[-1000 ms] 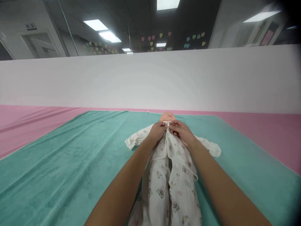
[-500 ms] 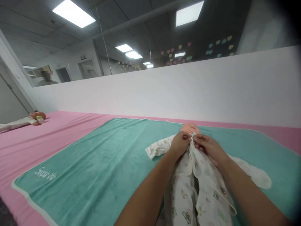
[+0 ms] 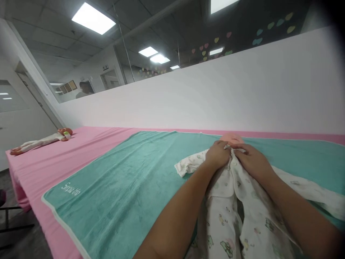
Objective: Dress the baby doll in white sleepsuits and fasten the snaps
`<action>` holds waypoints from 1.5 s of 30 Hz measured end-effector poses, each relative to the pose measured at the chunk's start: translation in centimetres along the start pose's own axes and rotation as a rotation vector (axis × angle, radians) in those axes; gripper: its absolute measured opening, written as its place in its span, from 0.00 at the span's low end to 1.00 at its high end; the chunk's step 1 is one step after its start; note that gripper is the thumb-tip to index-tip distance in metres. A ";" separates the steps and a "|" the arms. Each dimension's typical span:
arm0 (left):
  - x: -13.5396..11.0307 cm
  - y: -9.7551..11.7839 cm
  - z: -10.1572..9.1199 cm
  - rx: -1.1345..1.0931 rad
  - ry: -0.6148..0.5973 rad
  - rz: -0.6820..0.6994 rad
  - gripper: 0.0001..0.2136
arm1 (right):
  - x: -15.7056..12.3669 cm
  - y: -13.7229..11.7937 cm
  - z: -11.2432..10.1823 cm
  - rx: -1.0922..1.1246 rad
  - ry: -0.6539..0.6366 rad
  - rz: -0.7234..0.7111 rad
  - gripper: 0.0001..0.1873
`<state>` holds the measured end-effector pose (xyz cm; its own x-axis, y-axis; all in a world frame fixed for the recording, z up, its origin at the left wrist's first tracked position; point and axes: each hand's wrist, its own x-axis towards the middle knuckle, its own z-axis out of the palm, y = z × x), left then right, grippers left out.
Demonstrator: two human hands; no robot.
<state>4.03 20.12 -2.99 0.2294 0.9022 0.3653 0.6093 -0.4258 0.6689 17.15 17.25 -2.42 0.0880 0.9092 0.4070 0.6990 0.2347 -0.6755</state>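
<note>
A baby doll (image 3: 232, 137) lies on a green blanket (image 3: 129, 180), the top of its pinkish head showing beyond my hands. White baby clothes (image 3: 222, 185) with small printed animals cover its body. The front edges meet near the neck and part lower down, and both sleeves lie spread to the sides. At the collar, the fingers of my left hand (image 3: 219, 154) are closed on the left front edge. My right hand (image 3: 253, 160) pinches the opposite edge beside it. A small round snap shows on the cloth just below. My fingertips are partly hidden.
Pink cloth (image 3: 107, 144) covers the table under the blanket. Another doll (image 3: 43, 141) lies at the far left. A low white wall (image 3: 172, 104) with glass above borders the back, and a person (image 3: 84, 90) shows in the glass. A dark stool frame (image 3: 16, 219) stands lower left.
My view has tilted and swung left, so more of the far doll shows. My hands stay at the collar; the fingers have pressed down closer to the neck, and the snap is now uncovered.
</note>
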 end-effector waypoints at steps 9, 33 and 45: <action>2.0 -1.8 -0.3 -0.015 -0.010 -0.064 0.15 | 0.7 -0.2 -0.1 0.014 -0.131 0.159 0.21; 1.8 -0.3 -0.6 -0.074 0.111 0.038 0.05 | 3.6 -0.4 -0.5 -0.380 -0.112 0.265 0.10; 1.1 3.1 -0.5 -0.199 0.126 -0.139 0.08 | 4.6 2.6 -1.3 -0.303 -0.333 0.507 0.24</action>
<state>5.81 19.78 -0.21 0.0507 0.9424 0.3306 0.4645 -0.3153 0.8275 20.33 21.60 -1.49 0.2685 0.9501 -0.1588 0.8012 -0.3118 -0.5108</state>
